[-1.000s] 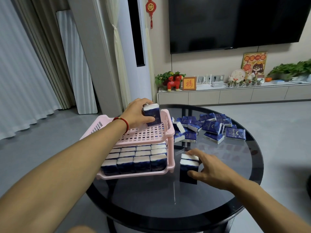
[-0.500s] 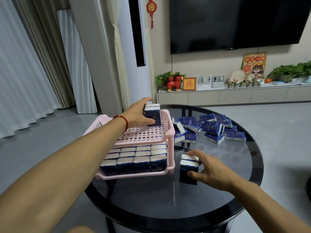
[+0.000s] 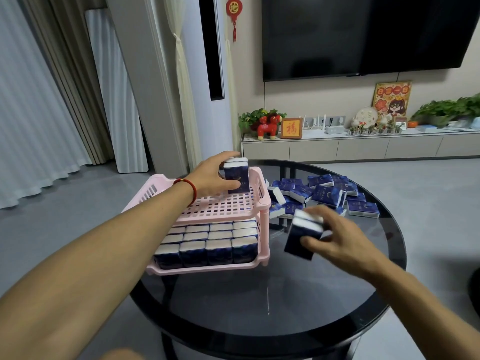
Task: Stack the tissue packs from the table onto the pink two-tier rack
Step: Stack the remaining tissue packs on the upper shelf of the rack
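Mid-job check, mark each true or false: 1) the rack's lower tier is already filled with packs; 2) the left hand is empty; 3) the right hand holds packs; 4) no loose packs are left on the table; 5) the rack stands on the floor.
1) True: the lower tier of the pink rack is packed with rows.
2) False: the left hand grips a tissue pack at the upper tier.
3) True: the right hand holds held packs.
4) False: a loose pile remains.
5) False: it stands on the round table.

The framed plaque [image 3: 291,128] on the cabinet reads "福".
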The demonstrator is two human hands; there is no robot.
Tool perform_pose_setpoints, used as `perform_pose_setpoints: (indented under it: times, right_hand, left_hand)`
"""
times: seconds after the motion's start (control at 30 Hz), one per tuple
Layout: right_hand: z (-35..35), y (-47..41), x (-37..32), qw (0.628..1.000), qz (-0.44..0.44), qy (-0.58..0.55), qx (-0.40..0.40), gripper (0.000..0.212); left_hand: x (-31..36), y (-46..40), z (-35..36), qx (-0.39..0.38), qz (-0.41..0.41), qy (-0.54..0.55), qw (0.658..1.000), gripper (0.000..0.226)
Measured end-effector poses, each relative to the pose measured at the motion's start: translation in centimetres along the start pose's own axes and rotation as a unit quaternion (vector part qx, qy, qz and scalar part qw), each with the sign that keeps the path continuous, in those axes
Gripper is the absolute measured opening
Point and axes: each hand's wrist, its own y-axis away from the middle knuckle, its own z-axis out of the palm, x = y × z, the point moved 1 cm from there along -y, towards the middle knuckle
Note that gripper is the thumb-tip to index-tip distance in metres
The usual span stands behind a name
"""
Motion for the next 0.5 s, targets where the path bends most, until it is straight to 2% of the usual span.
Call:
perform_pose_setpoints:
  times: [0.1, 0.2, 0.33, 0.43, 0.5]
  right_hand:
    - [-2.6, -0.5, -2.3, 0.991, -0.031, -0.066, 0.109, 0.046]
    - [-4.1, -2.1, -5.6, 0.971, -0.056, -0.191, 0.133, 0.040]
    - [-4.3, -5.7, -9.9, 0.961, -0.093, -0.250, 0.073, 0.040]
    - [-3.0, -8.5, -12.0, 0.977, -0.099, -0.186, -0.015, 0.048]
    - [-1.5, -10.1, -12.6, 0.984, -0.088, -0.134, -0.074, 0.052]
  left_hand:
    - [-0.4, -0.2, 0.2, 0.007, 0.003, 0.029, 1.000, 0.070]
    - [-0.5, -0.4, 0.3, 0.012, -0.006, 0.051, 0.999, 0.070]
    - [-0.8, -0.7, 0.4, 0.001, -0.026, 0.091, 0.996, 0.073]
    - [-0.9, -0.8, 0.3, -0.026, -0.027, 0.112, 0.993, 0.078]
    - [-0.9, -0.8, 0.0, -0.039, -0.018, 0.067, 0.997, 0.080]
